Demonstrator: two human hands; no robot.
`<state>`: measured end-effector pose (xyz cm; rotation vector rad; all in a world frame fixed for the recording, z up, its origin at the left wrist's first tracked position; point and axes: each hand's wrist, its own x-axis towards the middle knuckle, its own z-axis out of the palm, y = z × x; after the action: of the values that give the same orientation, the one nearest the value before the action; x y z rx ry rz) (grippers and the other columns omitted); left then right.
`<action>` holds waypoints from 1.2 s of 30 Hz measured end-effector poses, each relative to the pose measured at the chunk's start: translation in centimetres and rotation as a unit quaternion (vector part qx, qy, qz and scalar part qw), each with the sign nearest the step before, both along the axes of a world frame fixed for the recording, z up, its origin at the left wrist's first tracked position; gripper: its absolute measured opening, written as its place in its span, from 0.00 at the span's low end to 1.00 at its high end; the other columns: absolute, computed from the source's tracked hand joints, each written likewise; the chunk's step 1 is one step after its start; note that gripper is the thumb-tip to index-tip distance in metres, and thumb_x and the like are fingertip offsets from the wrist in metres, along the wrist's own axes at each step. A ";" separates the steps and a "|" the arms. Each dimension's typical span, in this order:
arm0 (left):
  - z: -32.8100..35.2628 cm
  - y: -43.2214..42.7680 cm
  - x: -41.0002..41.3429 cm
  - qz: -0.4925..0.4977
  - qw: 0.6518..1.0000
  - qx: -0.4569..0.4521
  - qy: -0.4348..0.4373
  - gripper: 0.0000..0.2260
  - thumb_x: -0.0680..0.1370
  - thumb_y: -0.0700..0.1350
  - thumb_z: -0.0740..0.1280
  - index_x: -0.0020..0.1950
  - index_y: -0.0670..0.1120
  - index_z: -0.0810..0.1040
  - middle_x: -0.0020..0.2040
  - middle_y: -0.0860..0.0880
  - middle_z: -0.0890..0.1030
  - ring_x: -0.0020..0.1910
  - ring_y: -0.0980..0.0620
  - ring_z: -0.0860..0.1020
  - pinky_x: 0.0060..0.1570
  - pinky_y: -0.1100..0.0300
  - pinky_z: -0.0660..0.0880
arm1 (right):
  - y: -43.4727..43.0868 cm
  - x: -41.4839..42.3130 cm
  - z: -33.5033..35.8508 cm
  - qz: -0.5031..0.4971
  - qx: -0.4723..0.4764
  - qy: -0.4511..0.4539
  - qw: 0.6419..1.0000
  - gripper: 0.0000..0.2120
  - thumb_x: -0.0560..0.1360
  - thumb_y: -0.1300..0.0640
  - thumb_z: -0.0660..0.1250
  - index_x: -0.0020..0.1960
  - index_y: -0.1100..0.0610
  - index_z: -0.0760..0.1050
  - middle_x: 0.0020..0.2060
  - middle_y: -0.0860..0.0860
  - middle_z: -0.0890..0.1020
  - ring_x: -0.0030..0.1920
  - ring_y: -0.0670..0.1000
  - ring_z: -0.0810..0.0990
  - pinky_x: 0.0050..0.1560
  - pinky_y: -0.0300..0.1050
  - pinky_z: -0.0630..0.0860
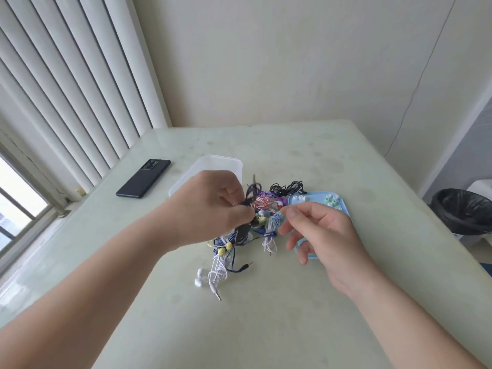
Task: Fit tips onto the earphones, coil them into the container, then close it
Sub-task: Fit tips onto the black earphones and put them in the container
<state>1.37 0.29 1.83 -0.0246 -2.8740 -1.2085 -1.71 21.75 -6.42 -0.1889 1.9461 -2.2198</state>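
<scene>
a flat black phone [143, 178] lies on the smooth pale green tabletop [266, 302]. next to it sits a clear plastic container [213, 163]. the left hand [210, 209] is pinched tight on a dark earphone cord [251, 190] that points up and away. a messy pile of earphones [239, 241] lies under it. the right hand [316, 230] pinches something tiny over a blue lid [314, 198] with small round tips [330, 201].
</scene>
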 end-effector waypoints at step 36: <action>-8.5 4.4 0.4 -0.022 0.949 0.300 0.099 0.09 0.78 0.36 0.74 0.53 0.49 0.86 0.49 0.46 0.82 0.37 0.48 0.81 0.34 0.55 0.83 | 0.9 -0.3 1.9 0.080 -0.048 -0.062 0.994 0.08 0.69 0.63 0.73 0.47 0.63 0.84 0.38 0.63 0.84 0.32 0.55 0.82 0.32 0.43 0.80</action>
<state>1.74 4.67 -6.68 -0.1852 -2.2429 -1.9059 -2.02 22.62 -4.56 -0.2077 1.7005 -2.1678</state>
